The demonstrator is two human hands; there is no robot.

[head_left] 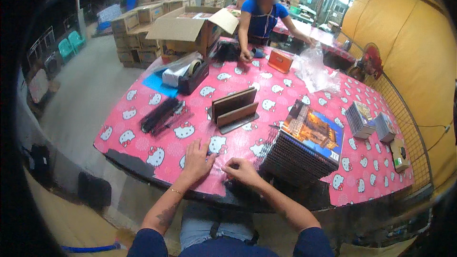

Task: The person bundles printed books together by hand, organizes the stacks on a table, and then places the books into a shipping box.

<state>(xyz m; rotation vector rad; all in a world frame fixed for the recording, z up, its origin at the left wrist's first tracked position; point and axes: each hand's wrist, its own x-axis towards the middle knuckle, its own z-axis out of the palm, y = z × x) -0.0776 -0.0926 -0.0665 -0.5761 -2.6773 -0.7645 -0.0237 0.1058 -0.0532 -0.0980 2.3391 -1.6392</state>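
My left hand (198, 162) lies flat on the pink tablecloth (166, 150) near the front edge, its fingers stretched out. Just right of it, my right hand (243, 171) is pinched closed above the cloth; whatever its fingertips hold is too small to make out. Beside the right hand rises a tall stack of pads (309, 138) with dark, comb-like edges and a picture of a lit building on top. A brown slotted stand (234, 109) sits beyond my hands. Left of the stand lie bundles of black wire-like strips (162, 115).
Across the table, a person in blue (262, 19) reaches toward clear plastic (316, 69). A carton with raised flaps (190, 33) and a tape dispenser (193, 78) stand far left. Smaller stacks (360, 120) and a yellowish box (400, 156) are at right; an orange stand (280, 62) is farther back.
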